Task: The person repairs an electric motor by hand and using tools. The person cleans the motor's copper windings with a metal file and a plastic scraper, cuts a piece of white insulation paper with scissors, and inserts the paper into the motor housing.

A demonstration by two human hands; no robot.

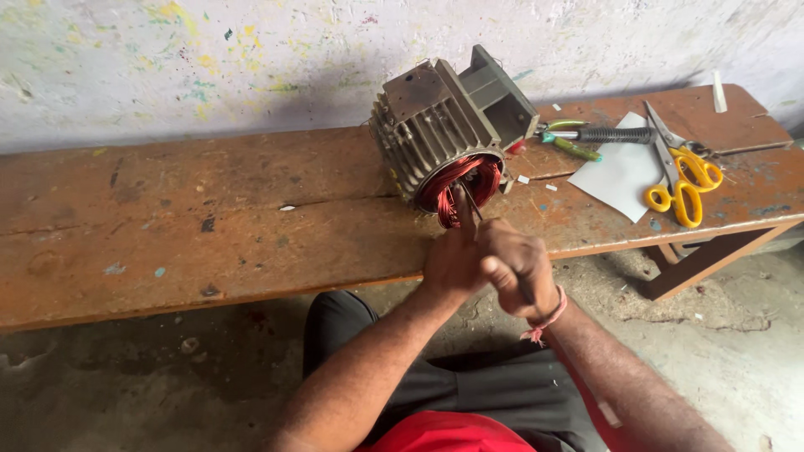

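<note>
the motor [452, 125] sits at the bench's [209, 226] front edge, its copper coil [466, 180] facing out; bare bench stretches left of it, scissors [682, 180] and paper [624, 172] lie right. the left hand [452, 255] points a finger into the coil. the right hand [519, 276], just beside, is clenched on a thin tool [473, 203].

Wooden bench [167, 218] carries motor stator [448, 125], scissors [682, 180], paper [624, 172].

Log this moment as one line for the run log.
left hand: finger on copper windings | right hand: grips thin tool | grey finned motor housing: on wooden bench
</note>
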